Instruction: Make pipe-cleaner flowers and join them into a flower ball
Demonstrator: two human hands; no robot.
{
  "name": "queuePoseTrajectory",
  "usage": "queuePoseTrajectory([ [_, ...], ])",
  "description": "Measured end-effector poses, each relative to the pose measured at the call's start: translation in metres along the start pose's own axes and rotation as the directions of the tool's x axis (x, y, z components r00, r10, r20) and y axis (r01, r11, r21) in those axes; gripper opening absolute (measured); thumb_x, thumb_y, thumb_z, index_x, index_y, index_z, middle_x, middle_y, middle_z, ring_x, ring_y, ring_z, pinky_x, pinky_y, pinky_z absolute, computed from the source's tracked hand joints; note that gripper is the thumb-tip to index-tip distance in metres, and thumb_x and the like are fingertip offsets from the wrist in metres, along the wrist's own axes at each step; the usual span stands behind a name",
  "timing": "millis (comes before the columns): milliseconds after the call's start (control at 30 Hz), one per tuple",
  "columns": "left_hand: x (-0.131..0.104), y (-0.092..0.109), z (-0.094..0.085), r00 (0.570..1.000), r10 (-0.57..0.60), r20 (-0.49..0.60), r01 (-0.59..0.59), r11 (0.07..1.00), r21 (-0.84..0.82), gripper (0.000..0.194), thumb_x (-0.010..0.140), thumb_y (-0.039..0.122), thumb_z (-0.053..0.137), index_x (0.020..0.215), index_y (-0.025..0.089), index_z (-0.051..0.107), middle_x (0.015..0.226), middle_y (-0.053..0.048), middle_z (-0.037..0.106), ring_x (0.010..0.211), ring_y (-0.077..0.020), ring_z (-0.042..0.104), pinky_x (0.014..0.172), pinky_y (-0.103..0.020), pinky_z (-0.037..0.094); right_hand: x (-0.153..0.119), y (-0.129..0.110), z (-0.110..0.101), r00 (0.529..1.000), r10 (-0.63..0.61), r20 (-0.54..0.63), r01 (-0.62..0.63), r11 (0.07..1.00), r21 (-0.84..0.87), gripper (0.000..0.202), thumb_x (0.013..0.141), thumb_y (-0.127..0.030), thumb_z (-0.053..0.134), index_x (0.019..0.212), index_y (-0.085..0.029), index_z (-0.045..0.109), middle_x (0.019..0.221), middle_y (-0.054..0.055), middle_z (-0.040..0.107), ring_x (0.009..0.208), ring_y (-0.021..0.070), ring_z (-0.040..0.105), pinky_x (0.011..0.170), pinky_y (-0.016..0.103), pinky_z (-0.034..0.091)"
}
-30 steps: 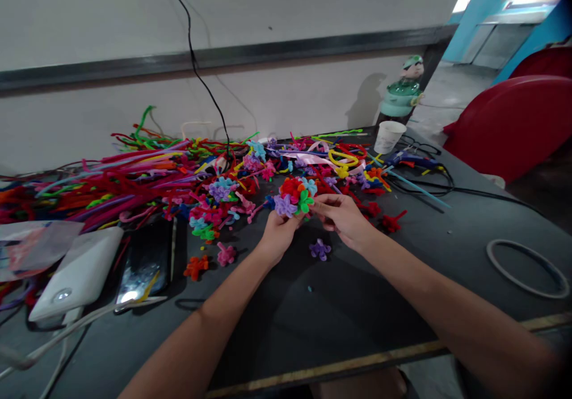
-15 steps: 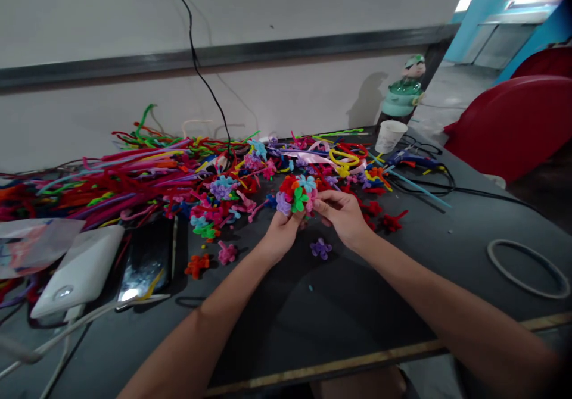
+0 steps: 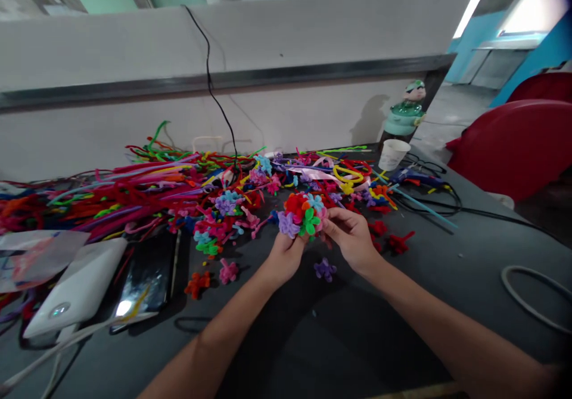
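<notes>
A cluster of fuzzy pipe-cleaner flowers (image 3: 304, 213) in red, purple, green, light blue and pink is held over the dark table. My left hand (image 3: 286, 256) grips it from below, fingers closed and partly hidden behind the flowers. At its right side, my right hand (image 3: 351, 235) pinches the pink part between thumb and fingers. Just below the hands lies a loose purple flower (image 3: 325, 269). To the left are a pink flower (image 3: 229, 271) and an orange flower (image 3: 198, 284).
Many colourful pipe cleaners (image 3: 147, 181) cover the table's back and left. A white power bank (image 3: 83, 286) and a phone (image 3: 147, 274) lie left. Rightward are a paper cup (image 3: 393, 154), a glue gun (image 3: 417, 177), a ring (image 3: 531, 295) and a red chair (image 3: 513, 143).
The camera view has tilted up, so the table scene sits lower in the picture. Both hands still hold the cluster, which is turned slightly.
</notes>
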State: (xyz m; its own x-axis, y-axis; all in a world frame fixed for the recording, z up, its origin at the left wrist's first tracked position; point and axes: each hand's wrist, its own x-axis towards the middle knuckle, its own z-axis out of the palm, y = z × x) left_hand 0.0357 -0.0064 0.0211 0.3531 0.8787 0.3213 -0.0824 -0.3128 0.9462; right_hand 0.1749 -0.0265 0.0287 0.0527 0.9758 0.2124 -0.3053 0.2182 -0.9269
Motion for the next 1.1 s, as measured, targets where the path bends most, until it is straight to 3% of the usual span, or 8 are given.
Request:
queuePoseTrajectory([
  [167, 0.003, -0.003, -0.01, 0.978, 0.19, 0.081, -0.204, 0.949, 0.239, 0.023, 0.087, 0.035, 0.046, 0.093, 0.021, 0.064, 0.091, -0.006, 0.064, 0.092, -0.0196, 0.057, 0.091, -0.035, 0.044, 0.0, -0.008, -0.006, 0.997, -0.023, 0.079, 0.03, 0.995, -0.093, 0.024, 0.07, -0.037, 0.072, 0.076, -0.017, 0.061, 0.054, -0.002, 0.055, 0.043, 0.0082, 0.049, 0.036, 0.018, 0.036],
  [333, 0.006, -0.009, -0.015, 0.965, 0.25, 0.072, -0.26, 0.914, 0.313, 0.017, 0.083, 0.023, 0.051, 0.093, 0.02, 0.065, 0.093, -0.006, 0.067, 0.088, -0.0189, 0.061, 0.085, -0.033, 0.047, 0.002, -0.01, -0.011, 0.993, 0.01, 0.116, 0.004, 0.993, -0.119, 0.027, 0.07, -0.04, 0.071, 0.073, -0.015, 0.06, 0.052, -0.002, 0.054, 0.043, 0.008, 0.049, 0.037, 0.019, 0.038],
  [533, 0.01, -0.011, -0.016, 0.965, 0.261, 0.014, -0.257, 0.936, 0.241, 0.011, 0.075, 0.019, 0.059, 0.085, 0.019, 0.065, 0.089, -0.006, 0.068, 0.085, -0.0182, 0.061, 0.084, -0.032, 0.047, 0.003, -0.004, -0.012, 0.969, 0.101, 0.226, -0.111, 0.993, 0.036, 0.028, 0.071, -0.041, 0.071, 0.072, -0.016, 0.058, 0.053, -0.003, 0.052, 0.041, 0.0073, 0.048, 0.035, 0.018, 0.038],
  [767, 0.007, -0.011, -0.009, 0.996, 0.085, 0.001, -0.085, 0.996, 0.008, 0.019, 0.071, 0.032, 0.066, 0.085, 0.018, 0.064, 0.086, -0.006, 0.067, 0.081, -0.0194, 0.061, 0.082, -0.035, 0.049, 0.004, -0.009, -0.012, 0.976, 0.068, 0.208, -0.065, 0.998, -0.021, 0.028, 0.068, -0.038, 0.074, 0.07, -0.014, 0.059, 0.054, -0.003, 0.052, 0.04, 0.0038, 0.041, 0.034, 0.017, 0.027],
  [967, 0.01, -0.015, -0.016, 0.961, 0.249, 0.123, -0.262, 0.96, 0.103, 0.013, 0.078, 0.028, 0.06, 0.087, 0.021, 0.064, 0.09, -0.006, 0.067, 0.089, -0.0194, 0.061, 0.092, -0.037, 0.045, 0.003, -0.013, -0.014, 0.963, 0.069, 0.261, -0.052, 0.996, -0.073, 0.031, 0.074, -0.041, 0.068, 0.067, -0.015, 0.053, 0.056, -0.003, 0.05, 0.042, 0.0035, 0.04, 0.039, 0.018, 0.028],
  [1100, 0.01, -0.016, -0.016, 0.946, 0.286, 0.15, -0.306, 0.942, 0.135, 0.015, 0.081, 0.027, 0.057, 0.093, 0.022, 0.064, 0.091, -0.006, 0.068, 0.086, -0.0179, 0.062, 0.097, -0.038, 0.042, 0.007, -0.014, -0.021, 0.947, 0.101, 0.306, -0.074, 0.992, -0.099, 0.032, 0.076, -0.043, 0.065, 0.069, -0.015, 0.052, 0.055, -0.004, 0.047, 0.042, 0.0038, 0.04, 0.037, 0.017, 0.027],
])
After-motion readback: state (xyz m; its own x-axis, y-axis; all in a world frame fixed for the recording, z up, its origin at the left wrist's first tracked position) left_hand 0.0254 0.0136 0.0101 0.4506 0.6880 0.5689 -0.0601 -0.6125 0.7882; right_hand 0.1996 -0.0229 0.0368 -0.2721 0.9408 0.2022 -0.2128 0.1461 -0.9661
